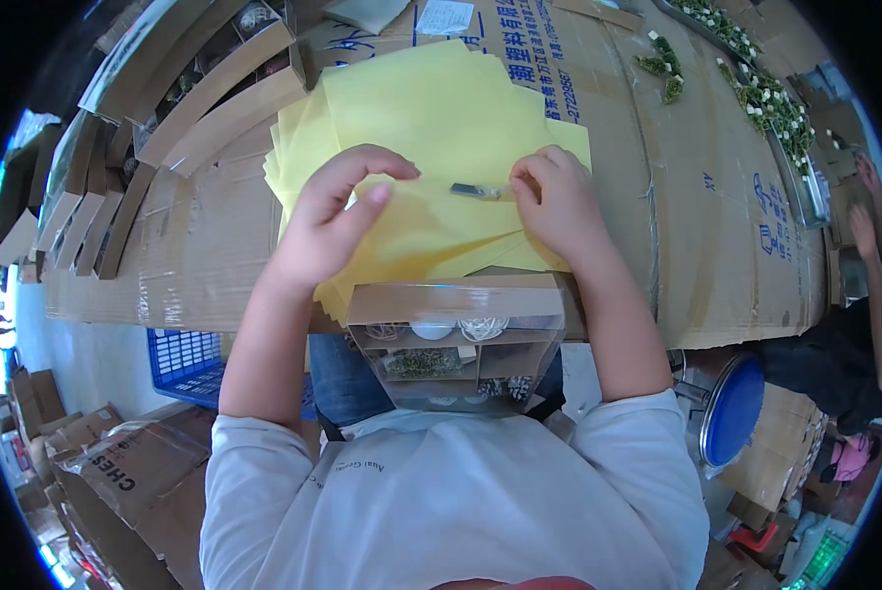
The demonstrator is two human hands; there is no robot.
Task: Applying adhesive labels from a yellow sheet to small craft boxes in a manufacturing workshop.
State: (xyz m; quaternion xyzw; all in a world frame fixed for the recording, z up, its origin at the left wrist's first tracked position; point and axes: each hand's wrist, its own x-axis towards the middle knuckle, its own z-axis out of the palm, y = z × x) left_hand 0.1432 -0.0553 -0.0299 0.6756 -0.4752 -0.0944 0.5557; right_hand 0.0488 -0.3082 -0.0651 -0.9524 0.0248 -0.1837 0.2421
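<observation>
Yellow paper sheets (411, 108) lie fanned in a loose stack on the cardboard-covered table in front of me. My left hand (337, 211) hovers over their left part, fingers curved, thumb and forefinger apart with nothing between them. On the right side of the stack my right hand (559, 202) is closed in a pinch; what its fingertips hold, if anything, is too small to make out. Just left of those fingertips is a small dark grey strip (466, 189) with a pale, shiny end. Below the hands, a brown box with clear windows (456, 300) leans between me and the table edge, showing white balls, green moss and pine cones.
Open cardboard boxes (229, 98) stand at the table's far left. Small green-and-white sprigs (669, 67) lie at the far right near a filled tray (800, 177). A blue crate (183, 366) and a blue stool (734, 408) stand below. Another person's arm (869, 236) shows at the right.
</observation>
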